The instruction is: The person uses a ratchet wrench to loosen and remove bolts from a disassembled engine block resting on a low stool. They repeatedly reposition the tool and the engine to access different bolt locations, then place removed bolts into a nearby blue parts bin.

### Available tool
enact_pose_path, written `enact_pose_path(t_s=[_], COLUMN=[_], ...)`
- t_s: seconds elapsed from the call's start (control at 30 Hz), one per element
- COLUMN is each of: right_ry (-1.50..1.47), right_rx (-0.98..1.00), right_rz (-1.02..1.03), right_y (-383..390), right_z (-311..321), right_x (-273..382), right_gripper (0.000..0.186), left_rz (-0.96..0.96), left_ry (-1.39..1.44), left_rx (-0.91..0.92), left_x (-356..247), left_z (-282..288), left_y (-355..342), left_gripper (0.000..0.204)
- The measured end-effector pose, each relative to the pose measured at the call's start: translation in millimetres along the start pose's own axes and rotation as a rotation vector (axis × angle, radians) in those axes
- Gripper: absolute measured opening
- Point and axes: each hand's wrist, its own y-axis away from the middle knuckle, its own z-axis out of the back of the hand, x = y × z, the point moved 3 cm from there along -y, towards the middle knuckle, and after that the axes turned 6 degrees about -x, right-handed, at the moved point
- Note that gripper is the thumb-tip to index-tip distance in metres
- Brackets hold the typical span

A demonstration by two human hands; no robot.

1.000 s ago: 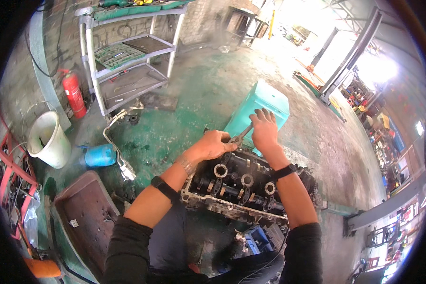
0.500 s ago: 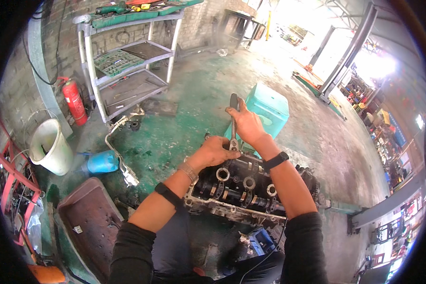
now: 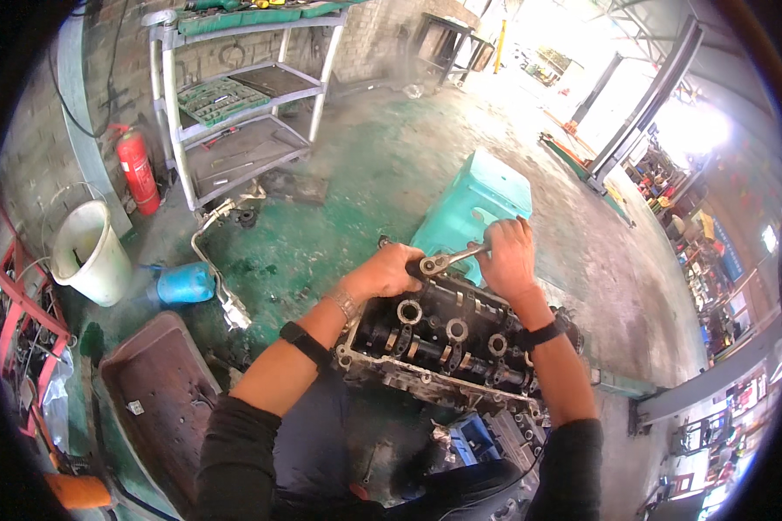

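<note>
An engine cylinder head (image 3: 443,347) with dark camshafts and round openings along it lies low in front of me. At its far left end is a ratchet wrench (image 3: 447,259), its round head over the part and its handle pointing right. My right hand (image 3: 508,259) is wrapped round the handle's end. Fingers closed, my left hand (image 3: 389,271) is against the ratchet's head; its fingertips are partly hidden. What sits under the ratchet's head cannot be made out.
A turquoise plastic stool (image 3: 482,195) stands just beyond the cylinder head. At left are a brown tray (image 3: 161,391), a blue bottle (image 3: 185,283), a white bucket (image 3: 94,256), a fire extinguisher (image 3: 137,171) and a tool cart (image 3: 243,108). A blue box (image 3: 473,438) lies near my legs.
My right hand has swung the ratchet handle from pointing away from me round to the right. My left hand has stayed by the ratchet's head, shifting slightly left.
</note>
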Motion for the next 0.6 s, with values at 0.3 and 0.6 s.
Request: enact_pose_path(t_s=[0.3,0.6], right_ry=[-0.081,-0.146], right_rx=[-0.033,0.187], right_rz=[-0.178,-0.539], right_y=[44.2,82.8], right_z=[11.1,48.2], right_x=[4.2,29.1], right_gripper=[0.029,0.043], left_rz=[0.020,-0.021], left_ry=[0.003,0.033], left_rx=[-0.040,-0.070], left_x=[3.0,9.3], left_z=[-0.9,-3.1], left_y=[-1.1,-2.4], left_gripper=[0.046,0.044])
